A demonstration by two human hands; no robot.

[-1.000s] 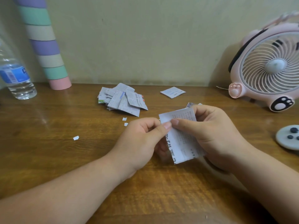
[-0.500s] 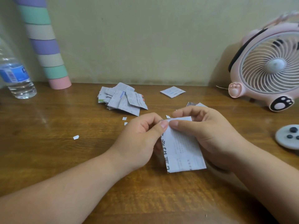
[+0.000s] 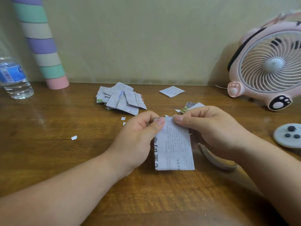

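Hands are meeting over the middle of the wooden table (image 3: 48,160): the left hand (image 3: 136,141) and the right hand (image 3: 211,131) are each pinching the top edge of a printed paper slip (image 3: 175,147) between thumb and fingers, letting it hang toward the near side. Farther off, a pile of torn paper pieces (image 3: 120,98) is lying, with a pink fan (image 3: 268,66) standing at far right.

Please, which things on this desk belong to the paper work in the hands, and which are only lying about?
In the job: printed paper, pinched at its top edge by left hand and right hand; pile of torn pieces.
Lying about: water bottle; striped tube; pink fan; grey disc.
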